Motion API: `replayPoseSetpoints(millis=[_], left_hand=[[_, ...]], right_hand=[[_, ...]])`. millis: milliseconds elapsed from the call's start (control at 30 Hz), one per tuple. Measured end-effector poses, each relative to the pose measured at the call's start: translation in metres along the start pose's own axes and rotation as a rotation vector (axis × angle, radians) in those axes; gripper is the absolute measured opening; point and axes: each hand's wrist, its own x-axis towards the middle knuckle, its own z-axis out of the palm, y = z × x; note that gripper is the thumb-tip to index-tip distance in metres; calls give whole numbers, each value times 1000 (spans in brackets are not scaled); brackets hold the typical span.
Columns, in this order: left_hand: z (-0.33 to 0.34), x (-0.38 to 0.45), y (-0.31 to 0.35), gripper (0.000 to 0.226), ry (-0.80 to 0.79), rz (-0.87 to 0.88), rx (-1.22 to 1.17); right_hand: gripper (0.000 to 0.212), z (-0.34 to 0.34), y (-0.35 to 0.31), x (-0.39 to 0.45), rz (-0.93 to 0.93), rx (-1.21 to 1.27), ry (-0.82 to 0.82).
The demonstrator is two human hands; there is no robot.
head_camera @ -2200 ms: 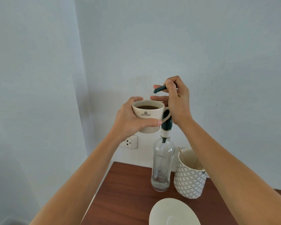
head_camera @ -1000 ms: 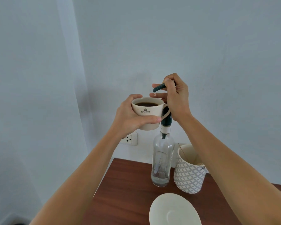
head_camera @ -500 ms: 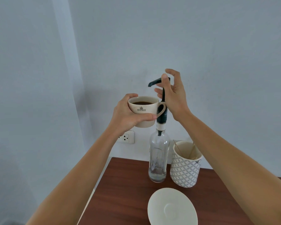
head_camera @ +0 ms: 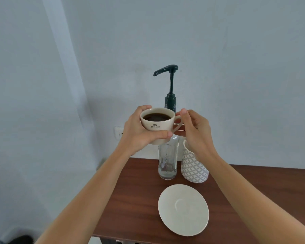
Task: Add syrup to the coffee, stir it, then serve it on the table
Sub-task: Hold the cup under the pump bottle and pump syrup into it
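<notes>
Both hands on the coffee cup (head_camera: 156, 125) above the saucer (head_camera: 183, 209): left hand (head_camera: 139, 136) cradling its body, right hand (head_camera: 195, 133) pinching the handle, steadying against spills.

The cup (head_camera: 156, 125) bears a crown and "ROYAL ROCH"; pump lettering unreadable.

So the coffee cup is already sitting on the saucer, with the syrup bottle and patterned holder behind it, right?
Not quite. In the head view the coffee cup is held in the air by the left hand, above the table. The saucer is bare. Syrup bottle and patterned holder do stand behind it.
</notes>
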Motion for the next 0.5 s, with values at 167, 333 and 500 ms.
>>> replayPoseSetpoints(millis=[167, 333, 500], left_hand=[[21, -29, -21, 98, -52, 5, 16], [47, -59, -46, 88, -100, 10, 18], [71, -86, -72, 90, -124, 8, 15]], right_hand=[[25, -21, 25, -27, 56, -55, -29], [21, -40, 57, -54, 123, -97, -35], [20, -55, 83, -79, 212, -114, -53]])
